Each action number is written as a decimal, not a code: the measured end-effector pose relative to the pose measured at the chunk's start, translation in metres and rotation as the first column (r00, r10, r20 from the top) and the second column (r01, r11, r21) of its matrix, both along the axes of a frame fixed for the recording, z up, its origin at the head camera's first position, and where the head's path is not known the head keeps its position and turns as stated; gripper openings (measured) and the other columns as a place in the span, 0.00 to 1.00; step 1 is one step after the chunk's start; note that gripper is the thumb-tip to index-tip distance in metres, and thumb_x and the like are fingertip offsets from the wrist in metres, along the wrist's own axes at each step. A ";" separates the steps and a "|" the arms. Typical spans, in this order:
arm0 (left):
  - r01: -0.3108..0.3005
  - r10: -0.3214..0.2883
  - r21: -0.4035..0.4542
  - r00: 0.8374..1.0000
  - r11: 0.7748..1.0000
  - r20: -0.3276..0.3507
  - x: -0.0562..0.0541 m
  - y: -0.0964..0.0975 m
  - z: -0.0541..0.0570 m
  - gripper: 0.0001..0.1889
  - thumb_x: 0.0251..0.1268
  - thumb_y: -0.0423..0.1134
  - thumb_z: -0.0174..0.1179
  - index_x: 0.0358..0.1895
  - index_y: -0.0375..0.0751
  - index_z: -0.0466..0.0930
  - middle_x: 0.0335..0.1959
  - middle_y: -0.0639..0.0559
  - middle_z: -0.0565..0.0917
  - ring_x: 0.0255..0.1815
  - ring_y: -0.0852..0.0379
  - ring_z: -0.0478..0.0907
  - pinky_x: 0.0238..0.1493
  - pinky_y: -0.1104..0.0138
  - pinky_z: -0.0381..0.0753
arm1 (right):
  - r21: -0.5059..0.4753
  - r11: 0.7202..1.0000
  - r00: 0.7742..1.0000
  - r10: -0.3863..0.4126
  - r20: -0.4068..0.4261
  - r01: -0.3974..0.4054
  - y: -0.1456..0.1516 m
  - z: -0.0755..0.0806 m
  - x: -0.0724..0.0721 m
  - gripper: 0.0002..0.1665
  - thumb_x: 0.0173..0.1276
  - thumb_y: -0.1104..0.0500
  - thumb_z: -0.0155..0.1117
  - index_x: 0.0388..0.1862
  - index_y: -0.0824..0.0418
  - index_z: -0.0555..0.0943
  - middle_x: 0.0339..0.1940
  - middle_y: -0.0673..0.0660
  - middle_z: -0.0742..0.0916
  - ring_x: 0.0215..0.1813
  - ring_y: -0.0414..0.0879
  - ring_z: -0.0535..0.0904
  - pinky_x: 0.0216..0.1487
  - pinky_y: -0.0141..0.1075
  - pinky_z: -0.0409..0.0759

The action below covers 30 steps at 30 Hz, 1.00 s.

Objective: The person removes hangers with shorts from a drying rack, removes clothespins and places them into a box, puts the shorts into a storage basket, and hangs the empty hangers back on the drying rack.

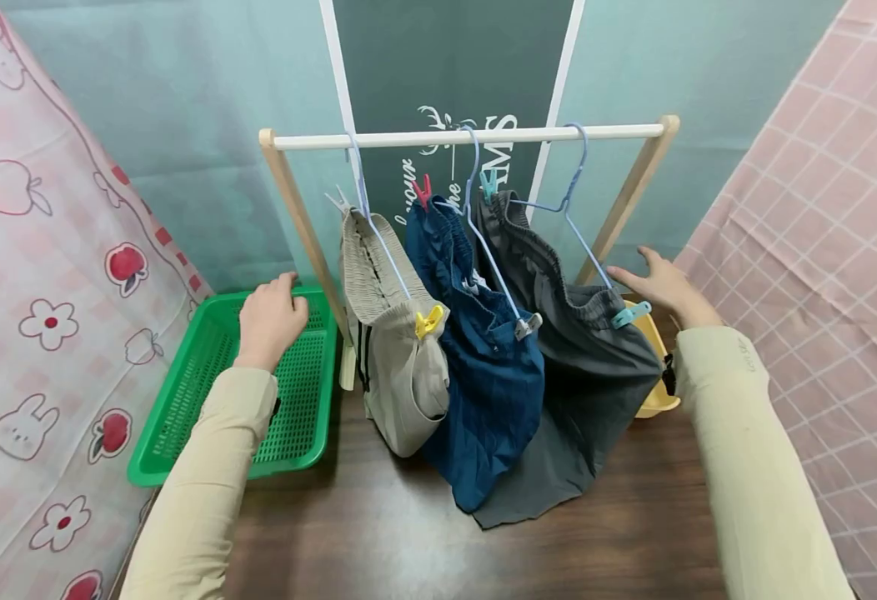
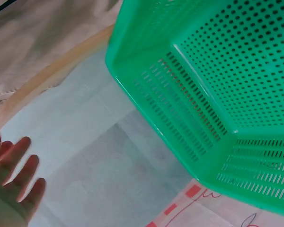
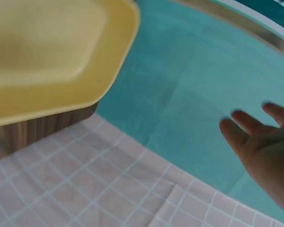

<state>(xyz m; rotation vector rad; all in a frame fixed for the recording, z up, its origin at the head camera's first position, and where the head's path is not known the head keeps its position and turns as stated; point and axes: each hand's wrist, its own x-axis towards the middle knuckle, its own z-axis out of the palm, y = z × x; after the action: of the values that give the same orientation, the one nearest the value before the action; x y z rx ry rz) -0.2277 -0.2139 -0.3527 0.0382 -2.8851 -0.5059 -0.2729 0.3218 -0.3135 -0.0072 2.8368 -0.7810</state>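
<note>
My left hand is held over the green basket, its fingers loosely spread in the left wrist view with nothing in them. On the other side, my right hand is beside the rack's right leg, above the yellow basin, fingers apart and holding nothing. Between the hands, three garments with elastic waistbands hang from blue hangers: beige pants, blue pants and dark grey pants. Clips fasten the waistbands, among them a yellow clip and a teal clip.
The garment rack has a white rod and wooden legs. It stands on a dark wooden tabletop. A patterned pink cloth hangs at the left, a pink checked cloth at the right, and a teal backdrop behind.
</note>
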 end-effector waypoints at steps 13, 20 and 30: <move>0.082 0.000 0.301 0.965 0.950 -0.262 0.012 0.041 0.019 0.21 0.73 0.36 0.35 0.47 0.39 0.82 0.41 0.43 0.86 0.22 0.50 0.71 0.24 0.61 0.66 | -0.325 0.946 0.999 0.004 0.054 0.014 -0.023 0.012 -0.004 0.50 0.73 0.36 0.39 0.77 0.61 0.32 0.78 0.70 0.47 0.78 0.67 0.42 0.73 0.62 0.49; 0.164 -0.078 0.574 0.982 0.802 -0.170 0.016 0.074 0.041 0.20 0.75 0.40 0.37 0.57 0.43 0.78 0.52 0.45 0.83 0.24 0.53 0.70 0.30 0.61 0.68 | -0.435 0.900 0.996 -0.067 -0.053 0.037 -0.031 0.010 -0.009 0.45 0.74 0.39 0.38 0.78 0.56 0.36 0.78 0.68 0.50 0.78 0.66 0.44 0.74 0.61 0.44; 0.174 -0.201 0.613 0.979 0.771 -0.024 0.019 0.099 0.054 0.29 0.71 0.60 0.44 0.66 0.46 0.69 0.59 0.45 0.77 0.59 0.48 0.74 0.59 0.52 0.73 | -0.544 0.837 0.988 -0.120 -0.097 0.049 -0.039 0.007 -0.016 0.42 0.75 0.42 0.31 0.77 0.66 0.38 0.77 0.71 0.51 0.78 0.62 0.48 0.77 0.52 0.50</move>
<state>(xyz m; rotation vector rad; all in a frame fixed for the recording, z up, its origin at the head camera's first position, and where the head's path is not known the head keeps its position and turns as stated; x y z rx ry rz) -0.2091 -0.1151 -0.2987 -0.1438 -2.6353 -1.4819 -0.2893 0.2827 -0.3062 -0.0150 2.6322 -1.6332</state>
